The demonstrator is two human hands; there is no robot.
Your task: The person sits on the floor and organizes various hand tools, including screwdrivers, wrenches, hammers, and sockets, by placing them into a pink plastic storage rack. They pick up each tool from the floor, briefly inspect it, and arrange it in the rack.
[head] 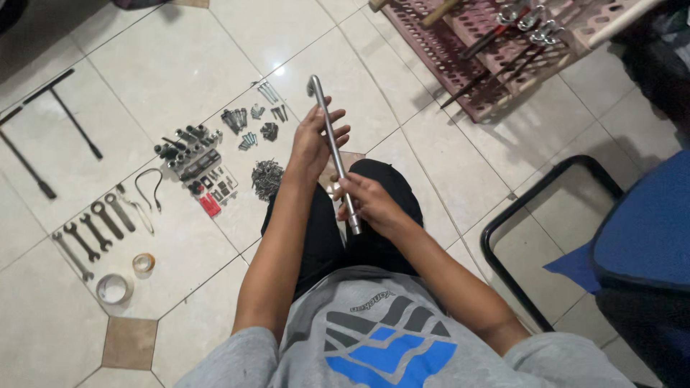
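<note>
Both hands grip a long, smooth steel rod (332, 147) over the lap.
The left hand (314, 144) curls its fingers loosely around the upper shaft; the right hand (368, 202) clamps shut on the lower end. Both forearms reach forward. Beyond the fingertips, wrenches (93, 233) and sockets (188, 151) lie on glossy tile.

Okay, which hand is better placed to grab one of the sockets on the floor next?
Probably the left. The left hand holds the upper metal rod on the side where the sockets lie. The right hand grips the rod's lower end, farther from them, and would have to cross over.
</note>
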